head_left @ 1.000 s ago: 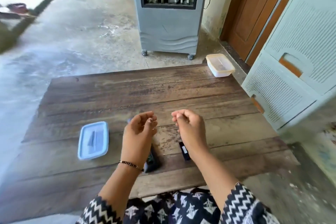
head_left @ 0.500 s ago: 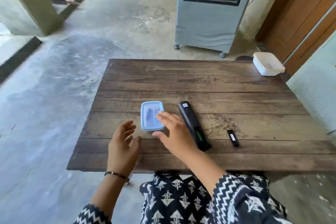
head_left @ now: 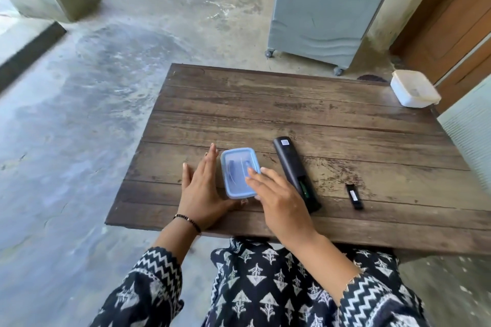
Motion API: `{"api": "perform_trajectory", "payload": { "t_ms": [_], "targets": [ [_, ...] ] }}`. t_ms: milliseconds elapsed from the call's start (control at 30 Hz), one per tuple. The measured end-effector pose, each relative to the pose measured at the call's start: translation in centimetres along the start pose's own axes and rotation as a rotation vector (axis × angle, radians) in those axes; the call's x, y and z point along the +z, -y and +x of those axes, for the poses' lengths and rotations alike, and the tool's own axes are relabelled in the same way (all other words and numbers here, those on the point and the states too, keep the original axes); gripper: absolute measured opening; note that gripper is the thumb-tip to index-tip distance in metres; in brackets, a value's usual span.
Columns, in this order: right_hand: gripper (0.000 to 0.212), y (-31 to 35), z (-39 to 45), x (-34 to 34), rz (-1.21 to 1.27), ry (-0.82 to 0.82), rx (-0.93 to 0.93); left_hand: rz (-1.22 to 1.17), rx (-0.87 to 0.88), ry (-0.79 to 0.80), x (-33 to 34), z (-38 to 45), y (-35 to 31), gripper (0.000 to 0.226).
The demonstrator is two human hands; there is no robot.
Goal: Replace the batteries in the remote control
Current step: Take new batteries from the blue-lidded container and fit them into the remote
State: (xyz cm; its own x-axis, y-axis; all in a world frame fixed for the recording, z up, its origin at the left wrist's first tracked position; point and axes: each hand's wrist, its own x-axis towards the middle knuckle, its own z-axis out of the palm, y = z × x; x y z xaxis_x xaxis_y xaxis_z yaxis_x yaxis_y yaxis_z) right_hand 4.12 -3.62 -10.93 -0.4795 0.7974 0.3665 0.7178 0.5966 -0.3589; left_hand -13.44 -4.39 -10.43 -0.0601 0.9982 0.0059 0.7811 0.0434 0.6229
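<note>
Both hands flank a small blue-lidded container [head_left: 240,172]: the left hand [head_left: 203,188] lies flat-fingered against its left side, the right hand [head_left: 279,198] spreads straight fingers over the lid, holding nothing. Just right of the right hand lies the black remote control [head_left: 292,167], battery bay open; beyond it, the battery cover [head_left: 354,196].

On the dark, weathered wooden plank table [head_left: 305,103], a small rectangular clear plastic box with a blue lid [head_left: 240,173] lies between both hands. The left hand [head_left: 202,190] stands flat against its left side; the right hand [head_left: 279,200] rests straight fingertips [head_left: 251,173] on the lid. Just right of that hand lies a long black remote control [head_left: 293,170] with its battery bay open, then a small black battery cover [head_left: 354,196].
</note>
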Motion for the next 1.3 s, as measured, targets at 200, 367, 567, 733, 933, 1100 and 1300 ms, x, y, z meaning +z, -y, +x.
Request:
{"api": "perform_trajectory", "payload": {
  "t_ms": [200,367,567,733,933,1100,1300],
  "targets": [
    [0.04,0.5,0.1,-1.2,-0.156,0.011,-0.098,0.051,0.089,0.039,0.3,0.0,0.1,0.121],
    [0.051,1.5,0.8,-0.4,-0.312,0.049,-0.155,0.048,0.083,-0.001,0.8,-0.4,0.5,0.122],
    [0.038,2.2,0.7,1.2,-0.508,-0.047,-0.228,0.072,0.055,-0.042,0.8,0.2,0.5,0.106],
    [0.031,2.3,1.0,1.2,-0.604,-0.047,-0.267,0.074,0.039,-0.052,1.0,0.3,0.4,0.096],
    [0.027,2.8,1.3,0.7,-0.544,-0.05,-0.214,0.072,0.03,-0.05,1.0,0.3,0.2,0.099],
    [0.04,2.6,1.5,-0.4,-0.399,0.108,-0.137,0.077,0.039,-0.022,0.8,0.3,0.2,0.111],
    [0.051,0.7,2.0,-3.1,-0.309,0.276,-0.161,0.078,0.032,-0.034,0.8,0.4,0.5,0.111]
  ]
}}
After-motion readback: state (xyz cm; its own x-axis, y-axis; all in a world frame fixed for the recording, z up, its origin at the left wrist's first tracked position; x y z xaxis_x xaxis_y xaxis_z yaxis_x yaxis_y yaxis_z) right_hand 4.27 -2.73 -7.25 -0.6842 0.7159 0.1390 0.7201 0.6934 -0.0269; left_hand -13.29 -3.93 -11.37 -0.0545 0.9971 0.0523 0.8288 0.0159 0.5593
